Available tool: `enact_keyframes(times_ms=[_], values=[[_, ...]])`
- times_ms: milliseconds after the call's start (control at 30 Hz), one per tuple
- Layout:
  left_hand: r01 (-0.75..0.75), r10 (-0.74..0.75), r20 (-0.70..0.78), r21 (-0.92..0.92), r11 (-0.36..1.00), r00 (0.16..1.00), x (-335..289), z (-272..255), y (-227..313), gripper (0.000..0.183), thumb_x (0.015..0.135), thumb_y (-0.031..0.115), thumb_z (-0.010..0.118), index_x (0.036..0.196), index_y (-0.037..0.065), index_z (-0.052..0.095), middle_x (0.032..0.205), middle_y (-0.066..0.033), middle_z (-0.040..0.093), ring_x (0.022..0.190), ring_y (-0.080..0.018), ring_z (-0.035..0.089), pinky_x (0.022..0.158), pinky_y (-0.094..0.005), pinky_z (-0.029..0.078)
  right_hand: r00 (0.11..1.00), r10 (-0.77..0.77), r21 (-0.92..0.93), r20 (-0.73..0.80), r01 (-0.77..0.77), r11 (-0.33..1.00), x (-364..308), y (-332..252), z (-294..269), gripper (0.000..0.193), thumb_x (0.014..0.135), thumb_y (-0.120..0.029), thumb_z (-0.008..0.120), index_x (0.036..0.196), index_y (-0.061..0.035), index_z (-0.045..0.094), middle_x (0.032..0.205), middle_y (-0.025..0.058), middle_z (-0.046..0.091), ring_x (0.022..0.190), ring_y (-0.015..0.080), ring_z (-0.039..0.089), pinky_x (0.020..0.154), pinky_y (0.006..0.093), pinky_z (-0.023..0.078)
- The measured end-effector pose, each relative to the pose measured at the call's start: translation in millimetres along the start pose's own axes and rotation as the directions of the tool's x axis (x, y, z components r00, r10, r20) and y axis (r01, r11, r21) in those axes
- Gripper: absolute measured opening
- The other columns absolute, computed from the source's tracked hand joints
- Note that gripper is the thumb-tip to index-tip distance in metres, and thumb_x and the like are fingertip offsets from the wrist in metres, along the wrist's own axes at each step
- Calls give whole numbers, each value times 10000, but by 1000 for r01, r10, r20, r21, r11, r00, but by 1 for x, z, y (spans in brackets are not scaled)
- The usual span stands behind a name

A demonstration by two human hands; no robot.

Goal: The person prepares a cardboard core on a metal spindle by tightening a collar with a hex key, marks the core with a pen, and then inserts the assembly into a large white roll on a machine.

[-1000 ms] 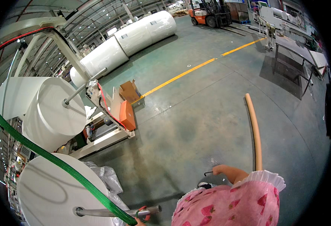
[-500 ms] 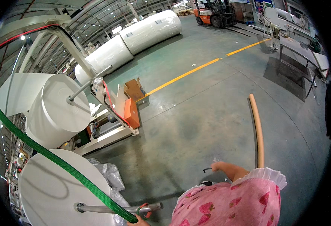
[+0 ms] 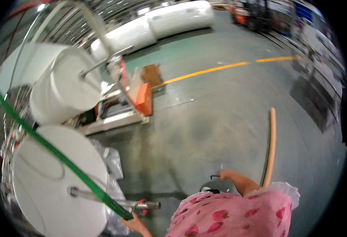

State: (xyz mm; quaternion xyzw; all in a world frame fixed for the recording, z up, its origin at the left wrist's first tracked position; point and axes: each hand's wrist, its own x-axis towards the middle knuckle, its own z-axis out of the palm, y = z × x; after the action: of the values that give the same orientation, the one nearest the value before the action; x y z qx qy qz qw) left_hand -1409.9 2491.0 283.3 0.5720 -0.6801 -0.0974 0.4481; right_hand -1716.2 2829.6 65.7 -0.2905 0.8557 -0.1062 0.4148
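Observation:
A long green webbing sling (image 3: 68, 164) slants down from the upper left to the metal shaft (image 3: 151, 205) of a big white roll (image 3: 43, 166). My left hand (image 3: 136, 226) grips its lower end beside the shaft, fingers closed and partly hidden. A small red piece (image 3: 142, 205) shows at the shaft next to that hand. Held low over the floor, my right hand (image 3: 228, 175) is closed around a black L-shaped hex key (image 3: 215, 176), whose short bent end sticks out to the left.
Behind the near roll, another white roll (image 3: 70, 85) sits on a machine frame (image 3: 118, 120) with an orange box (image 3: 144, 99) and a cardboard box (image 3: 151, 75). A tan tube (image 3: 271, 146) lies on the floor at right. Wrapped rolls (image 3: 177, 17) and a forklift (image 3: 252, 15) stand farther off.
The view has tilted and shifted, so the near roll sits higher. My left hand shows more fully at the sling's lower end. My right hand still holds the hex key.

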Motion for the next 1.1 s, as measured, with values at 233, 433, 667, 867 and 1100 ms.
enact_keyframes(times_ms=[233,433,667,867,1100], values=[[49,-41,79,-97,994,996,-4,-1,15,413,594,158,660,896,-38,457,820,-183,493,769,-321,475,713,-353,370,994,61,-71,93,-55,996,-6,12,-7,262,615,-147,458,784,13,576,762,200,572,706,313,561,599,403,431],[60,-56,39,-107,992,998,-2,-10,32,350,604,166,655,815,-17,443,715,-153,482,674,-311,469,627,-354,370,998,45,31,43,-46,998,-3,25,-11,204,594,-146,444,633,20,556,510,161,526,444,271,516,464,356,412],[87,-83,32,-143,986,996,-1,-6,35,309,616,152,642,779,-6,431,691,-139,467,658,-294,463,616,-348,364,985,108,-76,131,-99,992,0,14,-29,213,625,-149,421,534,25,504,473,135,506,418,229,508,459,345,416],[84,-76,63,-140,987,995,9,-4,36,302,630,149,636,794,-11,439,703,-143,474,672,-290,473,632,-346,370,982,148,-21,121,-147,989,1,8,-23,195,602,-129,425,568,39,517,505,157,513,463,257,523,460,342,418],[71,-54,99,-179,981,994,23,4,26,343,644,150,633,865,-30,443,770,-162,507,715,-290,490,665,-343,380,995,92,-23,42,-91,996,-13,-7,-8,185,606,-117,431,605,36,536,492,150,506,431,251,513,434,355,409]])
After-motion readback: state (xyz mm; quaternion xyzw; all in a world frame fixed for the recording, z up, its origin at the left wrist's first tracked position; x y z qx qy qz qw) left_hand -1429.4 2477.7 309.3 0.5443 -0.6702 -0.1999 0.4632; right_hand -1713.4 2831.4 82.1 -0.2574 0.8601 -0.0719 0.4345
